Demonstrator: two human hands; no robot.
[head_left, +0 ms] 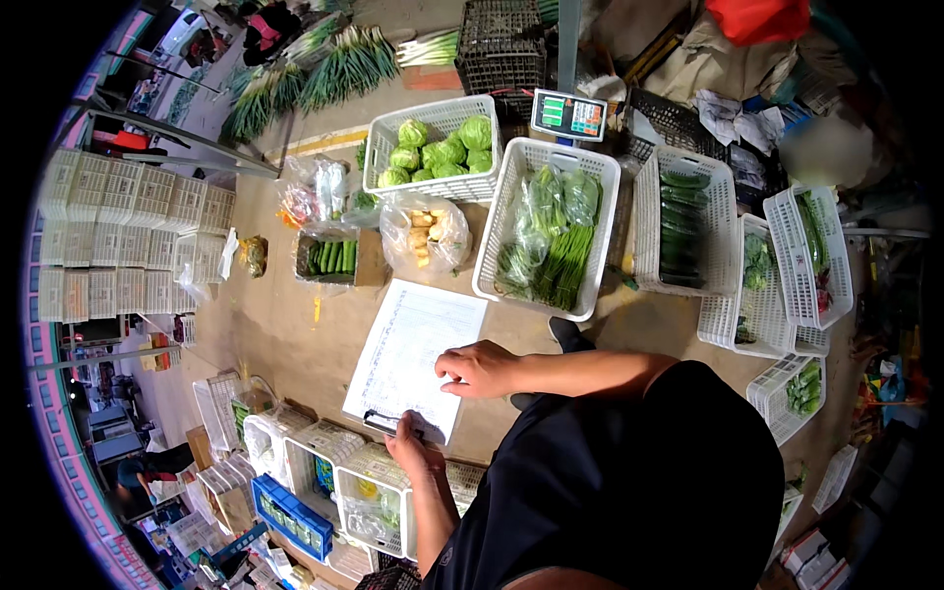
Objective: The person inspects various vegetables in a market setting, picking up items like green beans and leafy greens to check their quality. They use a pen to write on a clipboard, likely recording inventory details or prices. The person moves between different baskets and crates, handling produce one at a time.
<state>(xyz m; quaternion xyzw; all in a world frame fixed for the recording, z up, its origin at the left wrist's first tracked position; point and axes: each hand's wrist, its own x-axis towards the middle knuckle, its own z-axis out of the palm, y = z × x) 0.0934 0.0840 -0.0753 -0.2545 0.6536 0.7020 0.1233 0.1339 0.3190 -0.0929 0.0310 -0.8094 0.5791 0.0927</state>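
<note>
A clipboard with a printed white sheet point(413, 344) is held out in front of me, tilted. My left hand point(413, 450) grips its lower edge, beside the dark metal clip point(391, 424). Over the right part of the paper hovers my right hand point(479, 369), its fingers loosely bent and apart. No pen shows in it. Just past the board stand a clear bag of ginger-like roots point(425, 234) and a small box of cucumbers point(332, 258). To the right of the paper is a white crate point(489, 258) of bagged greens and long green stalks.
Cabbages fill a white crate point(379, 138) behind the bag. A scale display point(568, 115) rises beyond the greens. Crates of dark cucumbers point(682, 211) and other vegetables line the right. White crates are stacked at left point(128, 221); a blue crate point(292, 518) sits lower left.
</note>
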